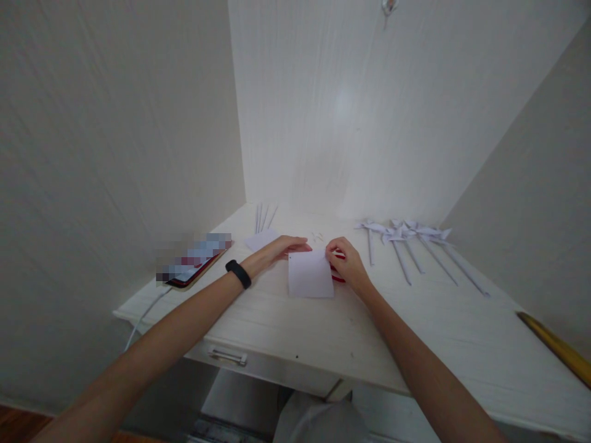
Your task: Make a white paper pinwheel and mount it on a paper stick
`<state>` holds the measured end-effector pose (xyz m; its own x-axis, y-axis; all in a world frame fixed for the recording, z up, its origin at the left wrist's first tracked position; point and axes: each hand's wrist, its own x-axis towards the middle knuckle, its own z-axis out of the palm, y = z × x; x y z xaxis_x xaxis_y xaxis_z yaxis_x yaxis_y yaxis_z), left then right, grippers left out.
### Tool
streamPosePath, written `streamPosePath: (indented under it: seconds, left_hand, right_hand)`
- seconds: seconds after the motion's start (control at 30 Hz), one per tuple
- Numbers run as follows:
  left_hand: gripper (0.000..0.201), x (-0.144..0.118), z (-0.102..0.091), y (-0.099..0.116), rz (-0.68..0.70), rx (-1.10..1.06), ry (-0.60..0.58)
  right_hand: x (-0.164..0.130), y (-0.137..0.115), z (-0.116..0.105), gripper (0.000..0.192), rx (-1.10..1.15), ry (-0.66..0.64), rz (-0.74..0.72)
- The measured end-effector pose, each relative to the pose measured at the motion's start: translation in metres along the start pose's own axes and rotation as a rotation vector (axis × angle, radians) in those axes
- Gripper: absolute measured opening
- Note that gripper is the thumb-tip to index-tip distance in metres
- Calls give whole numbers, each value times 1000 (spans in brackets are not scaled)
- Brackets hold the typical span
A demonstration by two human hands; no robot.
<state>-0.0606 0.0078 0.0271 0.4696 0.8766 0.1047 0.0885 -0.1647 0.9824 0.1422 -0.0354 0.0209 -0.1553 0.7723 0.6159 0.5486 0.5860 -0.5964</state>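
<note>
A white square sheet of paper lies on the white desk in front of me. My left hand rests flat at the sheet's far left corner, fingers stretched toward its top edge; a black band sits on that wrist. My right hand pinches the sheet's upper right edge. Under that hand a red object, possibly scissors handles, is mostly hidden by the hand and paper.
Several white paper pinwheels on rolled sticks lie at the right back. A small paper stack and thin paper sticks sit behind my left hand. A phone with a cable lies left. A drawer handle is below; a yellow edge at right.
</note>
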Motion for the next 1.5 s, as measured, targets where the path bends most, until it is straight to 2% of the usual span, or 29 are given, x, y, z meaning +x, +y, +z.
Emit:
streamPosePath:
  seconds: [0.07,0.13,0.27,0.5,0.7,0.83,1.0,1.5]
  left_hand:
    - [28,-2,3,2,-14,-41,-87]
    - [24,-5,7,4,-33,-40,-126]
    - [20,-8,15,4,-73,-26,-104]
    - [21,-5,18,-4,-42,-40,-104]
    - [26,-4,23,-13,-29,-75,-150]
    - [27,-2,24,-17,-20,-107,-141]
    - [27,-3,25,-16,26,-58,-103]
    - [22,-6,28,-14,23,-118,-94]
  right_hand:
    - [0,-1,0,7,-3,-14,-36]
    - [-1,-3,1,7,-4,-34,-63]
    - [-3,-4,3,6,22,-92,-34]
    - [-4,-9,3,6,20,-144,-50]
    - [-3,-9,4,5,4,-139,-102]
    - [-4,-9,6,5,5,-144,-127]
    - [-4,-9,6,4,-39,-131,-140]
    - [-5,-9,6,6,-143,-106,-204]
